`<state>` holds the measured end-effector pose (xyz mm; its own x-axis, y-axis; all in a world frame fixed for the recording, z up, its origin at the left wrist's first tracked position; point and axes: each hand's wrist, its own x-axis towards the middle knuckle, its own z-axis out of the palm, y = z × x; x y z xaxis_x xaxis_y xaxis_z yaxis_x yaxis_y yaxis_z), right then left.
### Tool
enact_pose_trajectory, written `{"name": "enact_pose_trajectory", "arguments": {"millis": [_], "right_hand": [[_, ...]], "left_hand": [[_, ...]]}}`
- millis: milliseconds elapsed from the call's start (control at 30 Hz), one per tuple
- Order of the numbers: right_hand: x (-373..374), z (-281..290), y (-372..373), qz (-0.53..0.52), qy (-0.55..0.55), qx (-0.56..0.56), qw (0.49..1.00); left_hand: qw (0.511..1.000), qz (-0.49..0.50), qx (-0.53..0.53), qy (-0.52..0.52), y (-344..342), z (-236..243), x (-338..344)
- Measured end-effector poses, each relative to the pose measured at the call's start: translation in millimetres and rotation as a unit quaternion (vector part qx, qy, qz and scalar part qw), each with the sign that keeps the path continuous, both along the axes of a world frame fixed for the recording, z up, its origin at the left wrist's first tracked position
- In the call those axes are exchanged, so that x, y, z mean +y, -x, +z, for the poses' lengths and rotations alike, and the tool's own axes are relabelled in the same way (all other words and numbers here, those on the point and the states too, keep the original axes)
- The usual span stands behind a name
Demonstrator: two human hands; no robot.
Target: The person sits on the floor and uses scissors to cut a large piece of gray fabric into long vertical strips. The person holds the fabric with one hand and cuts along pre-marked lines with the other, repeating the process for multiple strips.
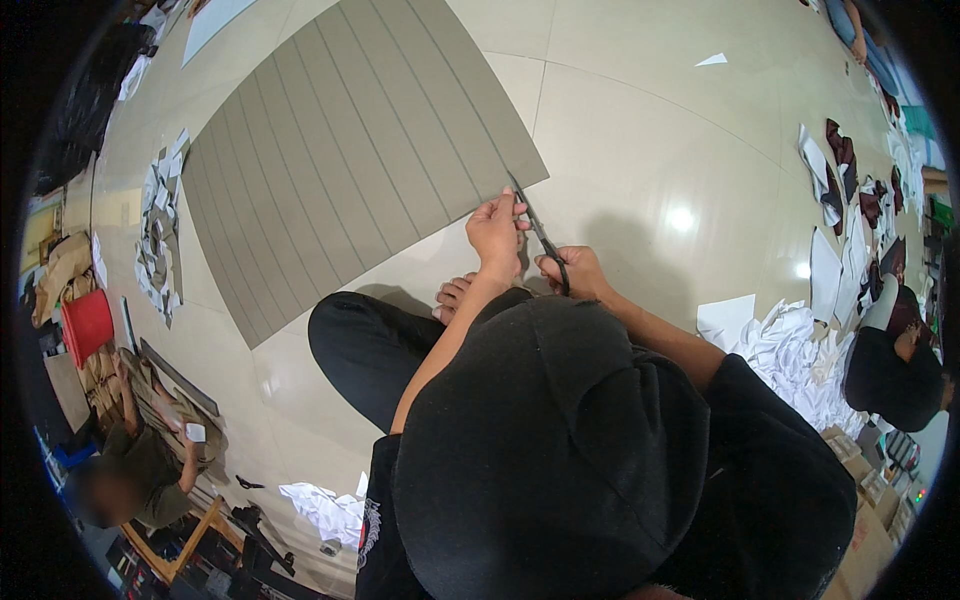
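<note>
A large grey-brown sheet [330,150], marked with several dark parallel lines, lies spread on the floor. My right hand [575,270] grips the handles of a pair of dark scissors [543,235]. Their blades point away from me and meet the sheet's near edge by its right corner, along the last line. Close beside the blades, my left hand [495,232] is closed with fingertips at that same edge, pinching the sheet. The exact grip of its thumb is partly hidden.
Pale tiled floor [660,130] surrounds the sheet. Cut scraps [158,235] lie to its left. White crumpled material [780,345] and white and maroon pieces [840,165] lie at right. One person [150,460] sits at lower left, another [895,360] at far right.
</note>
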<state>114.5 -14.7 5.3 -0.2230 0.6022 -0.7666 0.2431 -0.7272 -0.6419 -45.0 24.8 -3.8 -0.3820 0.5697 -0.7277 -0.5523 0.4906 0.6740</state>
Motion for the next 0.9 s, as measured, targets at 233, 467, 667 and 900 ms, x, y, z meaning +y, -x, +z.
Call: {"name": "enact_pose_trajectory", "arguments": {"millis": [233, 467, 667, 900], "right_hand": [[9, 5, 4, -0.003, 0.018, 0.007, 1.0], [22, 5, 15, -0.002, -0.007, 0.02, 1.0], [28, -1, 20, -0.005, -0.015, 0.033, 0.999], [31, 2, 23, -0.018, -0.002, 0.02, 1.0]], "left_hand": [[0.998, 0.042, -0.031, -0.021, 2, -4, -4], [0.998, 0.041, -0.016, -0.04, 1, -9, -7], [0.998, 0.039, -0.018, -0.046, 2, -5, -9], [0.997, 0.042, -0.029, -0.057, 2, -7, -10]]}}
